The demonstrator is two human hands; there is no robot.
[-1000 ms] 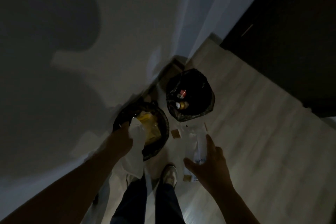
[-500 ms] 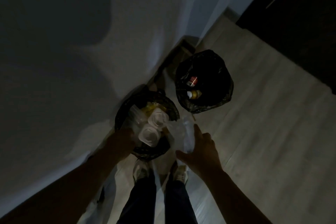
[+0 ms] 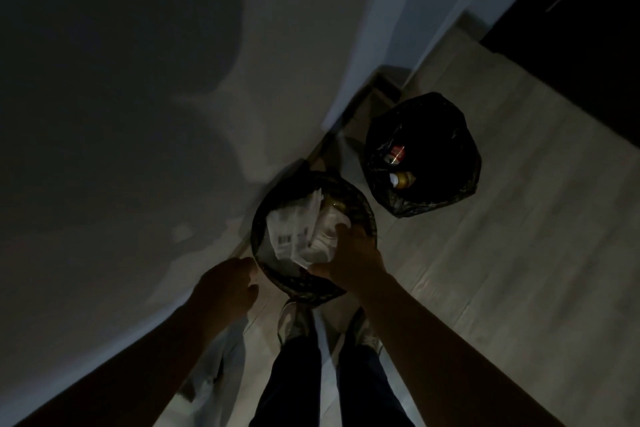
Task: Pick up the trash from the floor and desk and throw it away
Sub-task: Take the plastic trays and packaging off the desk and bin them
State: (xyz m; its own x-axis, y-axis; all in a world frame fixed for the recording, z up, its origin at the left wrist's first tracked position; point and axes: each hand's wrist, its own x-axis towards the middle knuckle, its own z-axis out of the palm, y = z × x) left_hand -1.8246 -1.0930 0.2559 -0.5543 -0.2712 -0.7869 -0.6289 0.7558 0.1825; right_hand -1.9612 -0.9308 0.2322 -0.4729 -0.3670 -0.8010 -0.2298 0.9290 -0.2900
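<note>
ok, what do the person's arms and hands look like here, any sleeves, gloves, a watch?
Both arms are bare: the left forearm and right forearm show no sleeve up to the frame edge. The left hand and right hand wear no gloves. No watch, band or ring shows, though the dim light could hide a thin one. No markings are visible.

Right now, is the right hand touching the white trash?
Touching. The head view shows the right hand curled over the white trash in the bin.
</note>
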